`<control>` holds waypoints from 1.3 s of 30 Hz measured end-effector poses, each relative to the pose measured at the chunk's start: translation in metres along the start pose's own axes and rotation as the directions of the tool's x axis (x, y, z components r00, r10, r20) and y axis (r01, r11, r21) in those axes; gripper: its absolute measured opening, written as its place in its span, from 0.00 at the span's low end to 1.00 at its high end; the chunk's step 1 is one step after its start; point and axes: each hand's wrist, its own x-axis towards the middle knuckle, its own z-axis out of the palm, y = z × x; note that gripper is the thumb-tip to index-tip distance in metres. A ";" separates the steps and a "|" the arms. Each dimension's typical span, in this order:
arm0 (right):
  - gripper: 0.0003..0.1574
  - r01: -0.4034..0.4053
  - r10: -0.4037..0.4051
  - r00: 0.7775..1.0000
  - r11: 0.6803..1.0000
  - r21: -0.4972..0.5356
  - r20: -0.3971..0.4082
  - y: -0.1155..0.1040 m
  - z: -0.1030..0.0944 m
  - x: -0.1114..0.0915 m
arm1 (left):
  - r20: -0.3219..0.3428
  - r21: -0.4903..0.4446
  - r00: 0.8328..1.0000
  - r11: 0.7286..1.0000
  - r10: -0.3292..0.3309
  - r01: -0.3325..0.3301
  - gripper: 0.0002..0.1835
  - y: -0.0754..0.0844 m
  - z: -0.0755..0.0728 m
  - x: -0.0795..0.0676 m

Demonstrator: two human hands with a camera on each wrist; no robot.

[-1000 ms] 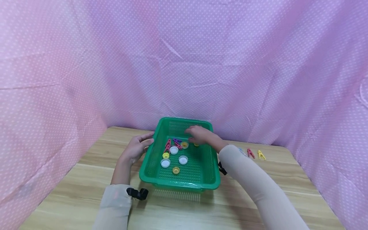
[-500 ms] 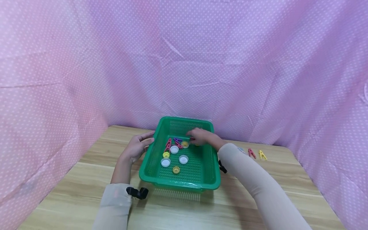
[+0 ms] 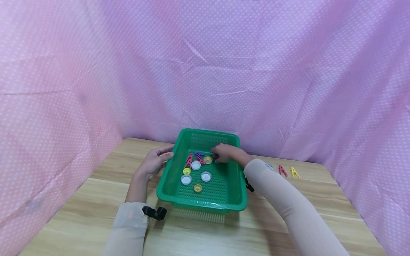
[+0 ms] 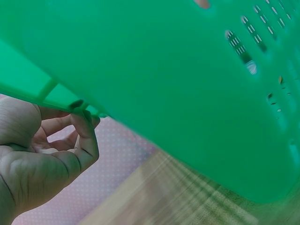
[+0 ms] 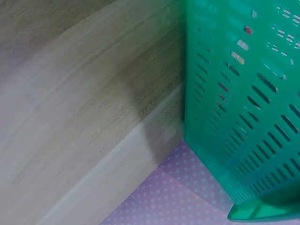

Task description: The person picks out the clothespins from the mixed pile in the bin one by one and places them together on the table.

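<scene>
A green plastic basket (image 3: pixel 192 203) stands in the middle of the table. My left hand (image 3: pixel 152 164) grips its left rim, thumb on top; in the left wrist view, curled fingers (image 4: pixel 84 136) reach under that rim. Inside the basket, toward its back right, my right hand (image 3: pixel 225 153) reaches down with bent fingers; I cannot tell whether they hold anything. Left of it lie pink clothespins (image 3: pixel 189 161), a purple clothespin (image 3: pixel 200 155), several white caps (image 3: pixel 206 176), a yellow cap (image 3: pixel 187 171) and amber caps (image 3: pixel 198 188). The right wrist view shows only the basket's perforated side (image 5: pixel 243 122), not the hand.
On the wooden table (image 3: pixel 105 199), right of the basket, lie a red clothespin (image 3: pixel 282 170) and a yellow clothespin (image 3: pixel 294 172). A small blue piece (image 3: pixel 270 165) is partly hidden by the right sleeve. A pink dotted curtain (image 3: pixel 208 71) hangs behind and at both sides.
My right hand has lowered deeper into the basket, its fingers more bent, and now hides a yellow cap seen beside it earlier. The left hand keeps its grip on the rim.
</scene>
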 end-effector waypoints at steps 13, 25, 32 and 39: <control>0.23 0.179 -0.180 0.984 0.982 0.051 0.012 -0.009 0.008 -0.006 | 0.003 -0.007 1.000 1.000 -0.004 0.004 0.26 -0.001 -0.001 0.002; 0.18 0.257 -0.257 0.965 0.966 -0.003 0.056 -0.028 0.009 -0.026 | 0.003 -0.019 1.000 1.000 0.002 -0.002 0.26 0.000 0.000 0.001; 0.18 0.184 -0.183 0.982 0.982 0.046 -0.042 -0.028 0.010 -0.031 | 0.003 -0.010 1.000 1.000 -0.008 0.008 0.26 -0.001 0.001 0.001; 0.20 0.113 -0.112 0.994 0.992 0.049 -0.013 -0.029 0.010 -0.032 | 0.008 -0.014 1.000 1.000 -0.002 0.003 0.26 0.001 0.000 0.000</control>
